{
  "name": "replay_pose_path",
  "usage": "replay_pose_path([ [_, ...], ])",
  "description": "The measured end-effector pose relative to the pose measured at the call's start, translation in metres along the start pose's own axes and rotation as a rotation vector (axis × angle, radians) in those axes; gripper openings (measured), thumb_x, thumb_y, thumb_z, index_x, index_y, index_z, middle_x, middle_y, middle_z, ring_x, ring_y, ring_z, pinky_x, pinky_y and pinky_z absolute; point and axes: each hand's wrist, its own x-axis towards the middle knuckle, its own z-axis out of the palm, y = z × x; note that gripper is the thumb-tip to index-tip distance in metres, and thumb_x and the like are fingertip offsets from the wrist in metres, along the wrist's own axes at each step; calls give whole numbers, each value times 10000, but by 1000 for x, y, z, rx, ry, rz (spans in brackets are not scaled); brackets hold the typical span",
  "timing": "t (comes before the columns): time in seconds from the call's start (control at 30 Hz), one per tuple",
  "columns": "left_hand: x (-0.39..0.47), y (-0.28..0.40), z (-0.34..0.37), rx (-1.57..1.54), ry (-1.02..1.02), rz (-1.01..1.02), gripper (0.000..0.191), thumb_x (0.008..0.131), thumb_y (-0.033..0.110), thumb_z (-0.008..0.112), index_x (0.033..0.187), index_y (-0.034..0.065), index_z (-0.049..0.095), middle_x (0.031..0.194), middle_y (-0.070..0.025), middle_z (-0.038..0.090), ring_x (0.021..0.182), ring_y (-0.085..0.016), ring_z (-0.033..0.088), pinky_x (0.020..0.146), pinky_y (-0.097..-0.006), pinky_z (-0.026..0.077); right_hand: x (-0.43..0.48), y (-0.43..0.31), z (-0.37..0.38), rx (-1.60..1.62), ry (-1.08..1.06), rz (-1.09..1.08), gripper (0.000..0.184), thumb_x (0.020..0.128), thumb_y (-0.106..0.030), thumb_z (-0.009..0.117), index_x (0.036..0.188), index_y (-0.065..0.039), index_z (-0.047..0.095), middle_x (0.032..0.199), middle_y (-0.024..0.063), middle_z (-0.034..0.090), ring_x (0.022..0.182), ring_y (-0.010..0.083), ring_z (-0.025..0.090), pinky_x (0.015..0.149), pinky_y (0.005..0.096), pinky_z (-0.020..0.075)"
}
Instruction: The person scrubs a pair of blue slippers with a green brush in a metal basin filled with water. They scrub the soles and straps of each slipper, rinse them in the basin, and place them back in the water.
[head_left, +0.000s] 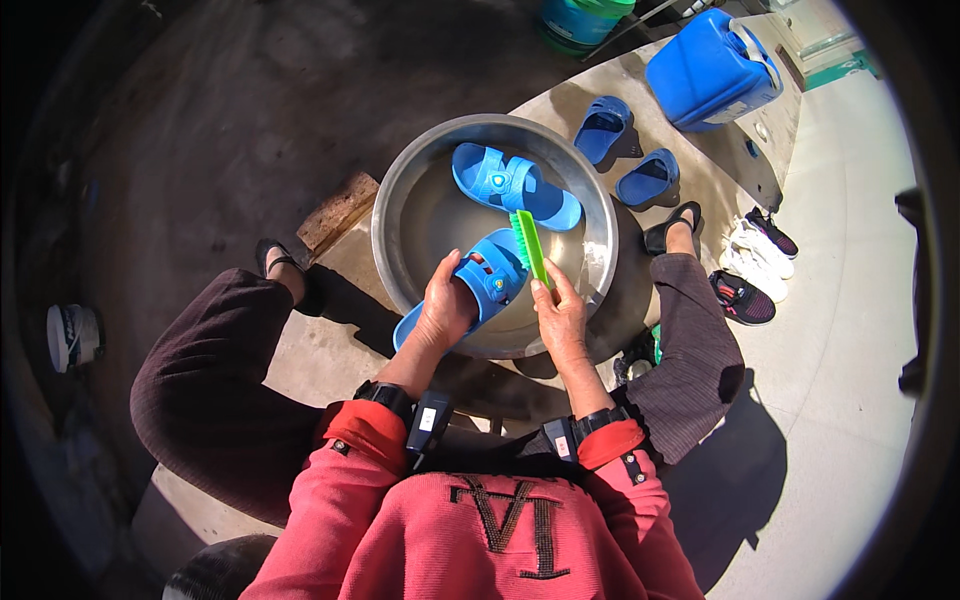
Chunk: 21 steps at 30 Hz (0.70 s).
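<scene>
My left hand (448, 301) is inside a light blue plastic slipper (495, 259) with a heart ornament on its strap, tilted over the near left rim of a round metal basin (388, 259). In my right hand (561, 311) is a green scrubbing brush (531, 244), its bristles against the slipper's toe end. A matching blue slipper (551, 204) lies at the basin's far side, in what looks like shallow water. The fingers of the left hand are partly hidden by the strap.
Two darker blue slippers (602, 127) stand beyond the basin's right rim, near a blue plastic jerrycan (701, 71). White and black shoes (754, 259) sit farther right. A brick (337, 212) lies left of the basin, a white bucket (75, 337) at far left, a teal bucket (581, 26) at the top.
</scene>
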Motion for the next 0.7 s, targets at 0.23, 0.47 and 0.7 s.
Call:
replay_pose_path([
  [0.23,4,0,-7,-12,-19,-15,787,877,652,504,1369,49,395,1333,-160,511,1228,-307,507,1076,-466,347,27,28,-13,-437,-143,95,417,885,-220,620,1260,-45,567,1092,254,647,1035,389,625,890,435,487],
  [0.47,25,-13,-29,190,79,28,348,876,254,686,1143,114,512,1121,-59,572,999,-179,600,916,-357,478,40,46,13,-850,-266,59,462,869,-132,597,1319,-57,522,947,227,666,894,357,657,775,424,511],
  [0.7,31,-23,-31,630,299,152,451,905,248,601,1273,7,505,1046,-78,630,878,-189,612,800,-304,480,11,-24,-20,-49,-234,239,423,915,-162,595,1330,-91,553,691,-11,527,603,82,489,571,234,434],
])
